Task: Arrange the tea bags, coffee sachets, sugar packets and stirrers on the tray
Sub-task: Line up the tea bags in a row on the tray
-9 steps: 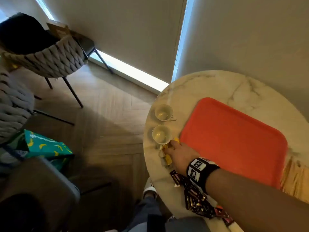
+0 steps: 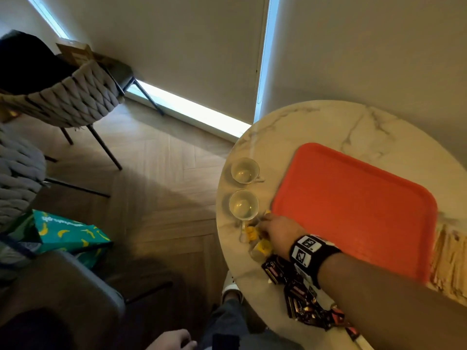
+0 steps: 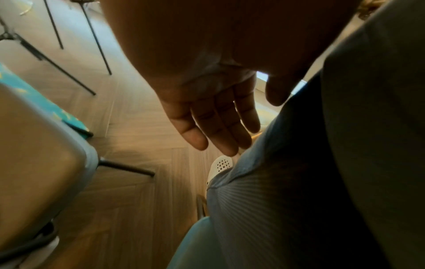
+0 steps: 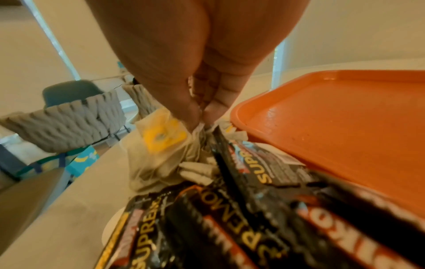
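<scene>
Now the right hand [image 2: 279,231] pinches the tea bags [image 4: 158,138] beside the empty tray [image 2: 353,208]; its fingers [image 4: 214,109] should gather paper, not tags, and lift clear of the coffee sachets [image 4: 230,218]. Left hand [image 3: 207,116] hangs slack, empty.

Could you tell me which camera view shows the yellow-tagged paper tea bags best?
The right wrist view: the yellow-tagged paper tea bags fill the centre, close and sharp, with the right hand pinching them at its fingers. The head view shows them only as small yellow patches beside the hand. The left wrist view shows none.
</scene>
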Demonstrator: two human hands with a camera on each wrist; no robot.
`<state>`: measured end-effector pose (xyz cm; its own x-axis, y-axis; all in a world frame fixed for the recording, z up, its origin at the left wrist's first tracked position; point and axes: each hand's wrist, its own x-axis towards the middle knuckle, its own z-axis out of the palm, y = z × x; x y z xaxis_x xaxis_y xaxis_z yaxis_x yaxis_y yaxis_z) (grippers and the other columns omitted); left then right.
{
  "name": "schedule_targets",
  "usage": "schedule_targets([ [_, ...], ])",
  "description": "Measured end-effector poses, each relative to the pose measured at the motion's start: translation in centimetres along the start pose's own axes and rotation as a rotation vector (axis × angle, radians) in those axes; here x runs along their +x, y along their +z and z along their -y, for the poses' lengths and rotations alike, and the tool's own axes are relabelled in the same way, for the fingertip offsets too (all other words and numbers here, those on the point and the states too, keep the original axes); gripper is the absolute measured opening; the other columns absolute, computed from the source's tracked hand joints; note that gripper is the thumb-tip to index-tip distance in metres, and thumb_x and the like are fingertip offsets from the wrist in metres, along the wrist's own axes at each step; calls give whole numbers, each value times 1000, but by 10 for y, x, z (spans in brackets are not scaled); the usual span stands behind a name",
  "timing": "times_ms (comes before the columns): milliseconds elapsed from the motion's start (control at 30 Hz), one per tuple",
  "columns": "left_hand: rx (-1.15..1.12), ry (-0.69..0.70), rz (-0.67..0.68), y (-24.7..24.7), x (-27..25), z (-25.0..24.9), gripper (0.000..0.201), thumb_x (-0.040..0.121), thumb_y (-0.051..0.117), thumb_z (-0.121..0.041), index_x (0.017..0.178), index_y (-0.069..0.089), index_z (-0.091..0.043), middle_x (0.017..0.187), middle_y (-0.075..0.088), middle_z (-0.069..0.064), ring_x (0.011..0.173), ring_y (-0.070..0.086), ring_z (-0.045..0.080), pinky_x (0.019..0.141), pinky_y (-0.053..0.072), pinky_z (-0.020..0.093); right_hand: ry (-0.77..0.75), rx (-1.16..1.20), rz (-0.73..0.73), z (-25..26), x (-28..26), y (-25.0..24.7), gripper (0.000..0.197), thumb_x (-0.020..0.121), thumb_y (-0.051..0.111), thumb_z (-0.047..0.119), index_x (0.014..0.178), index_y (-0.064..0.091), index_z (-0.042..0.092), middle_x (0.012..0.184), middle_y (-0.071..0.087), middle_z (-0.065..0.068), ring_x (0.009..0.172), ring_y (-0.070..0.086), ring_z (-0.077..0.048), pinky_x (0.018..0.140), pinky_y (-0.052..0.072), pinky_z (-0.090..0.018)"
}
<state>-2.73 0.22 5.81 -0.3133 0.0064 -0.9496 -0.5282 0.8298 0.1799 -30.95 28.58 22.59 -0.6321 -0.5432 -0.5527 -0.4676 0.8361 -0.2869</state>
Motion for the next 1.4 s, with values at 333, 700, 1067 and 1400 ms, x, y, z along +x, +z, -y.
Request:
schedule_targets([
  [333, -132, 198, -294, -79, -58, -69, 10, 96, 66, -43, 88, 70, -37, 87, 74, -9, 82, 67, 0, 82, 56, 24, 81, 341, -246, -14, -27, -18, 18, 81, 65, 9, 85, 75, 23, 93, 64, 12, 86, 62, -11, 77, 50, -23],
  [700, -689, 888, -502, -155, -137, -225, 53, 81, 83, -36, 127, 56, -35, 122, 66, -8, 109, 69, 8, 88, 62, 36, 70, 888, -276, -21, -64, -64, 25, 78, 74, -1, 73, 77, 23, 79, 75, -6, 74, 69, -19, 77, 58, -43],
  [1067, -1313, 796, -27, -181, -139, -261, 36, 85, 64, 14, 112, 66, -9, 111, 67, 22, 82, 72, 32, 58, 60, 38, 48, 978, -410, -1, -61, -57, 14, 85, 78, 13, 96, 75, 20, 85, 76, -1, 79, 72, -14, 76, 60, -33],
  [1400, -1411, 695, -157, -172, -134, -230, 31, 87, 70, 6, 112, 63, -10, 95, 68, 11, 77, 68, 24, 60, 57, 35, 11, -300, 24, 44, -25, 45, 74, 85, 66, 59, 143, 39, 22, 141, 40, -12, 122, 48, -43, 99, 43, -55],
])
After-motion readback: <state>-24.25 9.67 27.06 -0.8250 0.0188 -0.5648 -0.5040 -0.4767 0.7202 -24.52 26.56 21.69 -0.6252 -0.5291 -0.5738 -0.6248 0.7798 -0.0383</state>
